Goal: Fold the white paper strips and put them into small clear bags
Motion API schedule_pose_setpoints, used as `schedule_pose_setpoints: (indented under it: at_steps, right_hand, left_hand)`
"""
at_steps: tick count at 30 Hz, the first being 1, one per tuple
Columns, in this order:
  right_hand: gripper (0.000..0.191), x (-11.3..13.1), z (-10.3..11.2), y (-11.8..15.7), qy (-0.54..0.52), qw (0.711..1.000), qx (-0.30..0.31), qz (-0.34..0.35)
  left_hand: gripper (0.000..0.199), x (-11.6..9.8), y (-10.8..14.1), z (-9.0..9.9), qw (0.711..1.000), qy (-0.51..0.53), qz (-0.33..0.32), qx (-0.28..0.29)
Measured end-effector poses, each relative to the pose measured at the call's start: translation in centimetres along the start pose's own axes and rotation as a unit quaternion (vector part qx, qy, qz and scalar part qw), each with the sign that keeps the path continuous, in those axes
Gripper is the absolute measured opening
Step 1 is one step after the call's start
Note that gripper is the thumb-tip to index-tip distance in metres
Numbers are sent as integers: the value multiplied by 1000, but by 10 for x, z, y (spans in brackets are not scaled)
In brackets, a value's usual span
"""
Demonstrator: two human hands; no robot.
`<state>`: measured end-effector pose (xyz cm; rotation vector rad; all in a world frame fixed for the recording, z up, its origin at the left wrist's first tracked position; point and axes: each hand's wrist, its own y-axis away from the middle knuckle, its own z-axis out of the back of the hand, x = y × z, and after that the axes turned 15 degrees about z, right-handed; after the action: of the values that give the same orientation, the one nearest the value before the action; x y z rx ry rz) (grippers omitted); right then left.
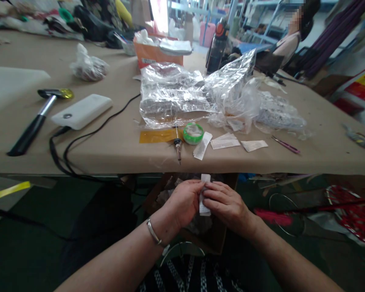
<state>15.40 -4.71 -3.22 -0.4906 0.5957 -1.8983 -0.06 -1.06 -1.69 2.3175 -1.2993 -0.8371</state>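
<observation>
Just in front of the table edge, my left hand (187,200) and my right hand (228,202) meet over a narrow white label strip (205,209) with faint print. Fingers of both hands pinch it from either side; its two ends show above and below them. On the table nearby, more white label strips (225,141) lie in small groups. A round green-rimmed container (193,134) with pale contents stands beside them. Left of it, a slim tool with a metal tip (178,151) points toward the edge. A pink-handled small tool (286,144) lies to the right.
Behind the labels spread clear plastic bags (176,93), an orange box (159,56) and a dark bottle (217,48). A hammer (39,121), a white device (82,111) and a black cable (93,136) lie left. Under the edge stands a cardboard box (220,235). A person sits far right.
</observation>
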Motion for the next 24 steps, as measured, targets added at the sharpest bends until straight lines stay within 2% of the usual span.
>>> schedule_pose_setpoints:
  at_steps: [6, 9, 11, 13, 15, 17, 19, 21, 24]
  right_hand:
    - [15, 0, 1, -4, -18, 1000, 10, 2]
    - [18, 3, 2, -3, -46, 999, 12, -9]
    - [25, 5, 5, -2, -76, 997, -8, -32]
    - [29, 6, 8, -1, -111, 987, -63, -97]
    - [23, 5, 11, -1, -144, 954, -146, -220]
    - [14, 1, 11, -3, -206, 888, -201, -358]
    - [13, -4, 8, -5, -302, 815, -213, -446]
    - [17, -8, 3, -6, -388, 765, -214, -468]
    - [19, -8, -5, -6, -438, 727, -236, -473]
  left_hand:
    - [3, 0, 3, -2, 1000, -5, 10, 14]
    - [6, 1, 3, -1, 1000, -8, 11, -5]
    - [10, 1, 5, -2, 999, -4, 10, -37]
    - [12, 1, 8, -4, 998, -26, 24, -56]
    - [12, 1, 13, -7, 994, -70, 48, -62]
    - [15, 1, 18, -11, 990, -107, 74, -61]
    - [16, 3, 22, -15, 986, -127, 85, -60]
    - [17, 4, 25, -16, 985, -141, 89, -51]
    - [18, 6, 26, -14, 983, -155, 94, -24]
